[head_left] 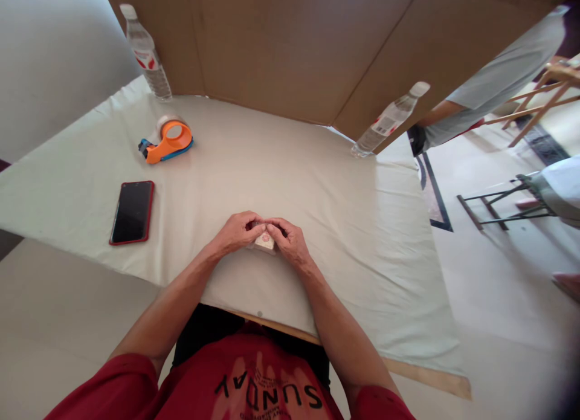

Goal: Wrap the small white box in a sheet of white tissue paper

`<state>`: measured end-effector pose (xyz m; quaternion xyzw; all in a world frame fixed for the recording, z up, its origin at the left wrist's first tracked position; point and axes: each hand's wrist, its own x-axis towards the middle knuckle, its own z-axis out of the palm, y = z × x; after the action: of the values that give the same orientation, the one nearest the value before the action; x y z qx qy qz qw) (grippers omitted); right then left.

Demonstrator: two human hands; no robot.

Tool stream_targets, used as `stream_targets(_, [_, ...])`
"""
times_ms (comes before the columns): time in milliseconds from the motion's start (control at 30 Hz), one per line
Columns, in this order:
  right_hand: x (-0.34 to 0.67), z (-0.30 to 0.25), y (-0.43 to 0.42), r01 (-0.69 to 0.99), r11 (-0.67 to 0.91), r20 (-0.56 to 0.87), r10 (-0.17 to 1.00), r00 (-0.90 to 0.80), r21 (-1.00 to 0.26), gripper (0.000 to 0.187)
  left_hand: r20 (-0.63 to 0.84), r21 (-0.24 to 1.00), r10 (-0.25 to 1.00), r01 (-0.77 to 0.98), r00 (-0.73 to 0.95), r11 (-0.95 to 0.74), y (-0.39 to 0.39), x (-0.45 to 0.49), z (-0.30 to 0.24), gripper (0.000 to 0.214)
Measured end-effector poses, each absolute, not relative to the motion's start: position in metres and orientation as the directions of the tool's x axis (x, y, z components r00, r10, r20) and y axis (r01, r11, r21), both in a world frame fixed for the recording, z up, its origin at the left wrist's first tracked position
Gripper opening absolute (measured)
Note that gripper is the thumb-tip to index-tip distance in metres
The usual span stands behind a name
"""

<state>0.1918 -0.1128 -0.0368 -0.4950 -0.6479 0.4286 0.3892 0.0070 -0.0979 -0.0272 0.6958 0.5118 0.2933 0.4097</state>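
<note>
Near the table's front edge, both my hands meet over a small pale box-like item (265, 240) with a reddish mark on its top face. My left hand (238, 231) closes on its left side, thumb pressed near the far edge. From the right, my right hand (289, 239) grips the same item, its thumb tip almost touching the left one. Curled fingers hide the item's far part, so I cannot make out exactly what it is.
A red-edged phone (132, 213) lies at left, with an orange tape dispenser (170, 143) beyond it. Water bottles stand at back left (147, 57) and right (389, 122) against a cardboard screen (281, 51). Beyond the cloth-covered table (362, 257), people and a folding stool (502, 205) appear at right.
</note>
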Motion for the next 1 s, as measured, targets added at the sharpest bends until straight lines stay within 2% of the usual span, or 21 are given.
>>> stream_targets(467, [0.193,-0.04,-0.113,0.326,0.13,0.065,0.977,-0.205,-0.937,0.03,-0.014,0.894,0.95,0.43,0.311,-0.128,-0.099,0.007,-0.025,0.024])
stream_targets(633, [0.196,-0.044,-0.11,0.208,0.056,0.013,0.98,-0.2,-0.977,0.041,-0.049,0.908,0.949,0.411,0.312,-0.088,-0.101,0.007,-0.022,0.022])
stream_targets(767, [0.204,-0.041,-0.107,0.123,-0.032,-0.054,0.983,-0.175,-0.992,0.041,-0.065,0.923,0.95,0.381,0.305,-0.06,-0.1,0.006,-0.024,0.024])
stream_targets(1000, [0.211,-0.035,-0.104,0.197,-0.026,-0.07,0.974,-0.215,-0.98,0.046,-0.072,0.93,0.962,0.367,0.263,-0.031,-0.099,0.007,-0.026,0.026])
